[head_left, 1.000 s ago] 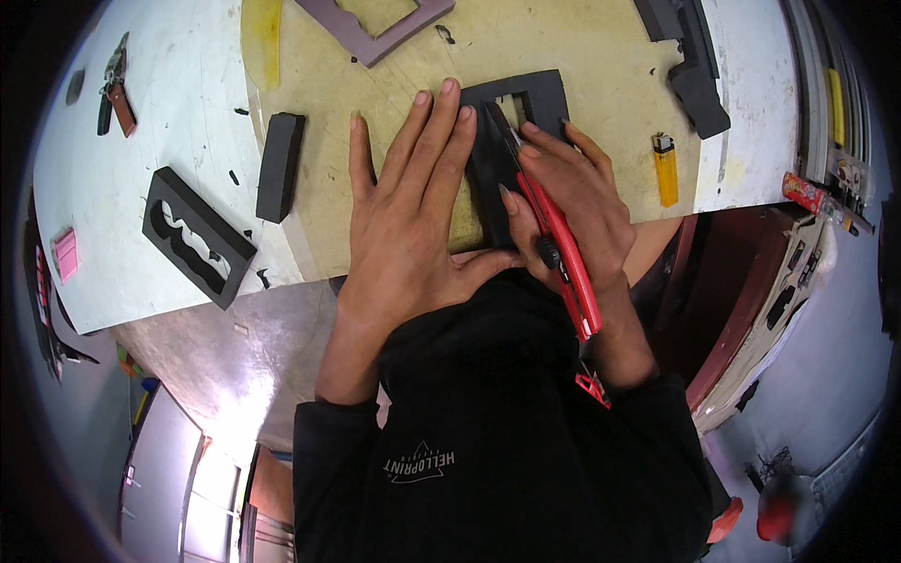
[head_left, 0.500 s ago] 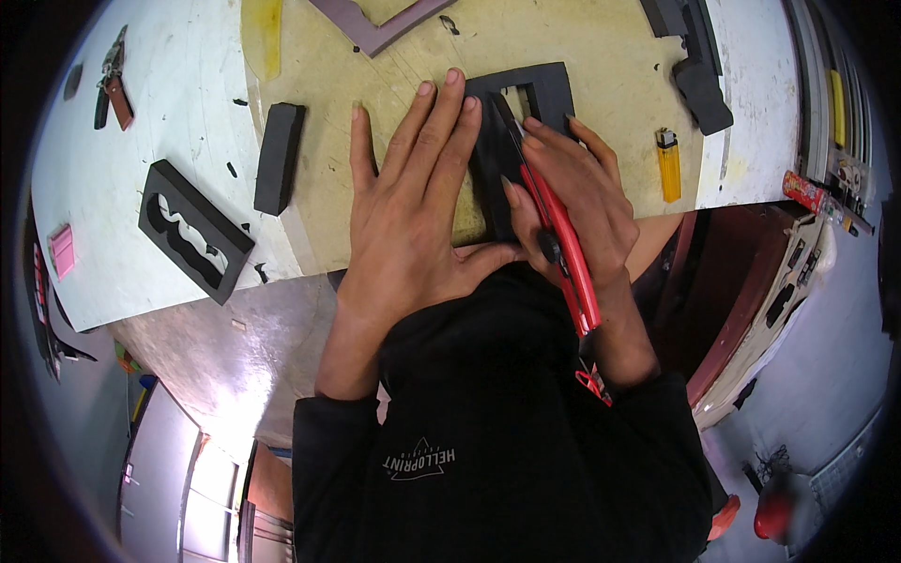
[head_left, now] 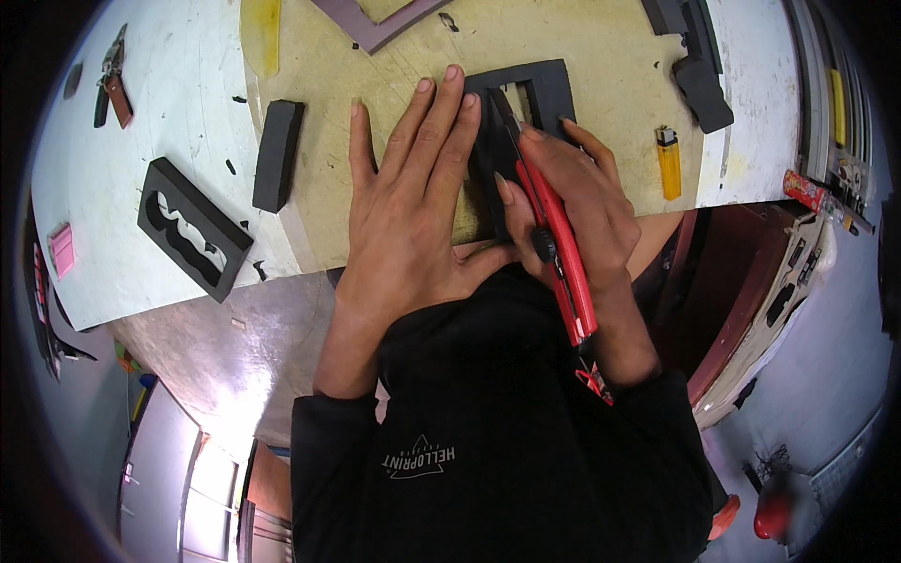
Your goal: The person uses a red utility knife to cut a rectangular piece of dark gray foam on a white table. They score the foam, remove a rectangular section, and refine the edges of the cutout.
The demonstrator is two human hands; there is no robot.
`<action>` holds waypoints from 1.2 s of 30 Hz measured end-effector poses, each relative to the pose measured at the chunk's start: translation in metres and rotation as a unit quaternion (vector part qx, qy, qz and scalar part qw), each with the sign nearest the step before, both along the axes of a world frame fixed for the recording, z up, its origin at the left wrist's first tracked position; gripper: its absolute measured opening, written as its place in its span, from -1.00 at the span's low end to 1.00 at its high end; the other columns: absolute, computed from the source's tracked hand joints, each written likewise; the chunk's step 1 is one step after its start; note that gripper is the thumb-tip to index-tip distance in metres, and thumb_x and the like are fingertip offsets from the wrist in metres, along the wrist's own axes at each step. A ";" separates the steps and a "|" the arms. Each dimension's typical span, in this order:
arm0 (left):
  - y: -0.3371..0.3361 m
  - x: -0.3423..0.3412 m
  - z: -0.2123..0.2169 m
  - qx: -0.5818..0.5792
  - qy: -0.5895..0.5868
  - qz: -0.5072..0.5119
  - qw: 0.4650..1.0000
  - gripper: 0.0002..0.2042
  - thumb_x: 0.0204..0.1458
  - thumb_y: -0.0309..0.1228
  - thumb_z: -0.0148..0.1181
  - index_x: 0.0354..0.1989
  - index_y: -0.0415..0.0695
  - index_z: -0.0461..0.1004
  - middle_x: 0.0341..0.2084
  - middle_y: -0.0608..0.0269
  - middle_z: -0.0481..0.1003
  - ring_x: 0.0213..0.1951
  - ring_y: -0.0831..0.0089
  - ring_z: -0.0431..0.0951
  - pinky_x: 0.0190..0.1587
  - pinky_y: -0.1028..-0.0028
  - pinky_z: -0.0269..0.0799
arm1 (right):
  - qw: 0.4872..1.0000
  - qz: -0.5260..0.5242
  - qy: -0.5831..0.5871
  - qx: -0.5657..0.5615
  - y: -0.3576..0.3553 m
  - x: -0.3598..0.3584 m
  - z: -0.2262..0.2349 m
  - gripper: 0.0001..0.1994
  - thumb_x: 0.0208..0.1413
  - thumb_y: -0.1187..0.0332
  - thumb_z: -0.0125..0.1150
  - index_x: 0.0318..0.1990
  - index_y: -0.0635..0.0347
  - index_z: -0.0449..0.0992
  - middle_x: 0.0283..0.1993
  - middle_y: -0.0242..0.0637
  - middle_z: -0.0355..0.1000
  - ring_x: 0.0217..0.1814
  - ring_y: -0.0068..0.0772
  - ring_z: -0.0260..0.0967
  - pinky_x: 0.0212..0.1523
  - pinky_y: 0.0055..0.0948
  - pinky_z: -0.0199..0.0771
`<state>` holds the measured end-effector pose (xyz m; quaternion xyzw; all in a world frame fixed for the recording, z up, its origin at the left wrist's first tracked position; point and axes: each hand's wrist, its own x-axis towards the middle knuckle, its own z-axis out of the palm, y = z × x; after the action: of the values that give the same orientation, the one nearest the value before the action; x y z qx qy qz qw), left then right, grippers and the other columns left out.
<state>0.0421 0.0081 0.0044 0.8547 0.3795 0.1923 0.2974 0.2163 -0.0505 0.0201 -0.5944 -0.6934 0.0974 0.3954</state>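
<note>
The left hand [head_left: 413, 202] pressed flat, fingers spread, on a black foam frame [head_left: 526, 103], while the right hand [head_left: 572, 202] gripped a red utility knife [head_left: 556, 249].

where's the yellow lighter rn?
Head view, right side: the yellow lighter lies on the tan cutting mat, just right of the right hand holding the red utility knife, below the stacked black foam pieces.

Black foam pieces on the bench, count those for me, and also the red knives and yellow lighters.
Black foam pieces: 4 (frame under the hands, bar, cut-out block, pile at the top right, pieces there hard to separate)
Red knife: 1, in the right hand
Yellow lighter: 1
Total: 6
</note>
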 end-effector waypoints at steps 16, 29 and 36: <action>0.000 0.001 -0.004 0.022 -0.008 0.018 1.000 0.05 -0.45 -0.18 0.50 0.41 -0.23 0.29 0.49 0.03 0.18 0.50 0.12 0.18 0.53 -0.22 -0.40 | 0.997 -0.061 0.037 0.043 0.006 -0.022 0.003 -0.63 -0.05 0.65 0.40 -0.03 0.54 0.55 -0.19 0.11 0.60 -0.21 0.04 0.64 -0.12 -0.17 0.67; 0.000 0.000 -0.003 0.016 0.003 0.008 1.000 0.03 -0.30 -0.06 0.47 0.46 -0.21 0.23 0.49 -0.02 0.16 0.49 0.06 0.19 0.52 -0.18 -0.34 | 0.999 -0.011 -0.044 0.013 0.004 -0.003 0.003 -0.63 -0.01 0.58 0.41 0.02 0.36 0.60 -0.06 -0.04 0.63 0.06 -0.02 0.59 0.17 -0.09 0.48; 0.001 -0.002 0.000 0.009 0.014 -0.008 1.000 0.18 -0.38 0.11 0.52 0.49 -0.21 0.17 0.51 -0.05 0.11 0.51 0.03 0.15 0.52 -0.20 -0.36 | 0.999 0.003 -0.034 0.009 -0.003 0.000 -0.009 -0.62 0.04 0.59 0.38 0.07 0.39 0.59 0.02 0.01 0.61 0.16 0.01 0.58 0.26 0.00 0.47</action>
<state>0.0405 0.0090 0.0039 0.8631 0.3753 0.1813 0.2853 0.2165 -0.0532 0.0111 -0.5916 -0.7092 0.0718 0.3766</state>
